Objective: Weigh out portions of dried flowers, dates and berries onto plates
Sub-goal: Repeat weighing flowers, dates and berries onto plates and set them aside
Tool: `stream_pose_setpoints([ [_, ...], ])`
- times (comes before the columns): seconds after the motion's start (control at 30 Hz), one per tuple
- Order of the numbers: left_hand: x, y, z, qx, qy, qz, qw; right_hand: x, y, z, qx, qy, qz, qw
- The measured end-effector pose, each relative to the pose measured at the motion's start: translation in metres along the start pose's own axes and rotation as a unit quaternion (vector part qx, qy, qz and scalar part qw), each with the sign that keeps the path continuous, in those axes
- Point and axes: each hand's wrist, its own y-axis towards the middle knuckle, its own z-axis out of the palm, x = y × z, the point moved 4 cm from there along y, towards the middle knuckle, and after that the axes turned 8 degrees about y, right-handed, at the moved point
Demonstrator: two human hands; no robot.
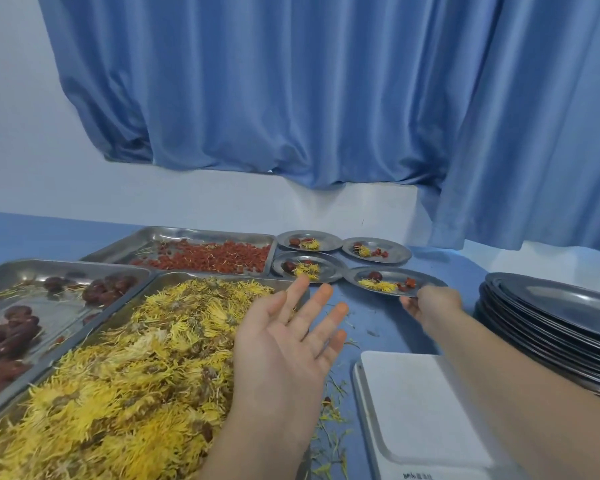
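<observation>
My right hand [430, 304] pinches the near rim of a small steel plate [426, 279] that carries yellow flowers, a date and red berries. My left hand [288, 341] hovers palm up with straight fingers over the right edge of the big tray of yellow dried flowers [125, 368], holding nothing. Three more filled small plates [329, 268] stand beyond, in a cluster. A tray of dark dates [59, 306] lies at the left and a tray of red berries [187, 237] at the back. The white scale [420, 410] sits near me on the right.
A stack of empty steel plates [551, 313] stands at the right edge. Loose petals litter the blue table [368, 323] between the flower tray and the scale. A blue curtain [291, 98] hangs behind the table.
</observation>
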Motion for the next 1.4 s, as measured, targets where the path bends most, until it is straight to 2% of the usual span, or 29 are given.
stream_pose_setpoints([
  [0.17,-0.001,0.0,0.0,0.004,-0.001,-0.006,1.0,0.002,0.012,0.004,-0.022,-0.01,0.012,1.0],
  [0.3,-0.001,-0.001,0.002,0.005,0.001,-0.01,1.0,0.004,0.014,0.007,0.027,-0.08,-0.007,0.996],
  [0.57,-0.002,-0.004,0.004,-0.01,0.038,0.009,0.999,0.005,-0.019,0.012,0.128,-0.12,0.001,0.984],
  [0.67,-0.001,-0.005,0.008,-0.01,0.113,0.042,0.993,0.007,-0.048,0.007,0.153,-0.118,0.043,0.98],
  [0.77,0.002,-0.005,0.013,-0.009,0.236,0.083,0.968,0.023,-0.095,-0.007,0.203,-0.184,-0.004,0.962],
  [0.87,0.009,-0.004,0.013,0.012,0.293,0.048,0.955,0.042,-0.139,-0.036,0.271,-0.275,-0.138,0.912],
  [0.93,0.016,-0.004,0.012,0.025,0.318,-0.003,0.948,0.062,-0.161,-0.059,0.298,-0.334,-0.241,0.861],
  [1.0,0.021,-0.003,0.011,0.036,0.338,-0.04,0.94,0.088,-0.172,-0.078,0.301,-0.407,-0.361,0.783],
  [1.07,0.025,-0.002,0.011,0.043,0.352,-0.053,0.933,0.115,-0.172,-0.095,0.274,-0.495,-0.464,0.681],
  [1.1,0.026,-0.001,0.011,0.043,0.358,-0.053,0.931,0.126,-0.166,-0.103,0.255,-0.548,-0.485,0.631],
  [1.17,0.027,-0.001,0.012,0.043,0.363,-0.05,0.93,0.142,-0.146,-0.12,0.21,-0.663,-0.451,0.559],
  [1.23,0.026,-0.002,0.013,0.041,0.364,-0.045,0.93,0.151,-0.129,-0.138,0.183,-0.747,-0.372,0.519],
  [1.3,0.025,-0.003,0.013,0.034,0.365,-0.041,0.93,0.154,-0.12,-0.15,0.193,-0.772,-0.331,0.508],
  [1.4,0.023,-0.006,0.013,0.031,0.366,-0.036,0.929,0.156,-0.124,-0.152,0.198,-0.756,-0.36,0.51],
])
